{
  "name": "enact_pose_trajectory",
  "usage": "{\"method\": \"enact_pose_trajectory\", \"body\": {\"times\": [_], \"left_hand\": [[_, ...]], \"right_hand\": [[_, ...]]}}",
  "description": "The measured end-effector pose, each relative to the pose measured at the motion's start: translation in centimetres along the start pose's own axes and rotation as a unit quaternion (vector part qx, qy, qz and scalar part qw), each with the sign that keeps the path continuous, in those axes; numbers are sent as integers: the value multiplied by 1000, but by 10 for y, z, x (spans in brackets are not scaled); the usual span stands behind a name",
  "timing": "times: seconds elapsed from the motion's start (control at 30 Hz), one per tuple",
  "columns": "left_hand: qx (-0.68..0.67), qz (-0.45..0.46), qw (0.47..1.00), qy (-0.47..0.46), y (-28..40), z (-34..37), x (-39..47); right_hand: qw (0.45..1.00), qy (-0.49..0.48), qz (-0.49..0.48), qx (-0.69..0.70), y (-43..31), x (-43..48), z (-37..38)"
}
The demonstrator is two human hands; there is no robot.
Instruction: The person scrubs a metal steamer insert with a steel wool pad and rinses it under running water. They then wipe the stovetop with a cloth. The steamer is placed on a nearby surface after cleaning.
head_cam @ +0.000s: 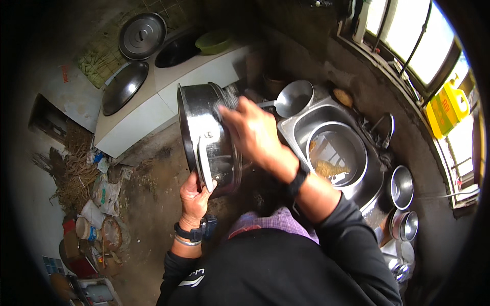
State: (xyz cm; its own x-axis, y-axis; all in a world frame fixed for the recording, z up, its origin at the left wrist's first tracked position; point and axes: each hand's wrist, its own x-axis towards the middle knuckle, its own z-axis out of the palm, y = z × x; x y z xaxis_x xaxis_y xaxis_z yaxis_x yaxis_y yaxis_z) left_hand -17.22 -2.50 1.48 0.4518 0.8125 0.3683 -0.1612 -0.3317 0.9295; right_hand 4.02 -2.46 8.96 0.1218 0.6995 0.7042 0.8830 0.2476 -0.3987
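A large stainless steel pot (191,103) is held up on its side in front of me, its rim facing left. With my left hand (197,195) I grip it by its lower side, near the end of the metal loop handle (204,160). My right hand (250,132) presses a blurred steel wool scrubber (229,100) against the pot's outer wall, close to its base. To the right, a metal basin (361,160) of water sits inside the steel sink (302,126). A yellowish-brown loofah-like piece (331,169) lies in the basin.
A steel ladle (294,98) rests at the sink's far left corner, near the faucet (388,130). Bowls (402,187) stand on the right. Across the floor is a white-tiled stove counter (134,132) with a wok lid (126,88) and green basin (213,42). Dry brushwood (74,168) lies left.
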Motion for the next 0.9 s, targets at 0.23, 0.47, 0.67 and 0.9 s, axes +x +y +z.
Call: {"method": "enact_pose_trajectory", "body": {"times": [0.23, 0.47, 0.67, 0.9], "left_hand": [[28, 6, 999, -14, 18, -12, 0], [63, -45, 997, -9, 35, -14, -9], [77, -46, 996, -28, 36, -25, -5], [86, -46, 995, 29, 48, -34, 4]], "right_hand": [[978, -97, -166, 81, -10, 26, -6], [967, -156, -196, -56, -11, 60, -14], [971, -126, -177, -99, -6, 62, -8], [951, -106, -289, -14, -10, 69, -12]]}}
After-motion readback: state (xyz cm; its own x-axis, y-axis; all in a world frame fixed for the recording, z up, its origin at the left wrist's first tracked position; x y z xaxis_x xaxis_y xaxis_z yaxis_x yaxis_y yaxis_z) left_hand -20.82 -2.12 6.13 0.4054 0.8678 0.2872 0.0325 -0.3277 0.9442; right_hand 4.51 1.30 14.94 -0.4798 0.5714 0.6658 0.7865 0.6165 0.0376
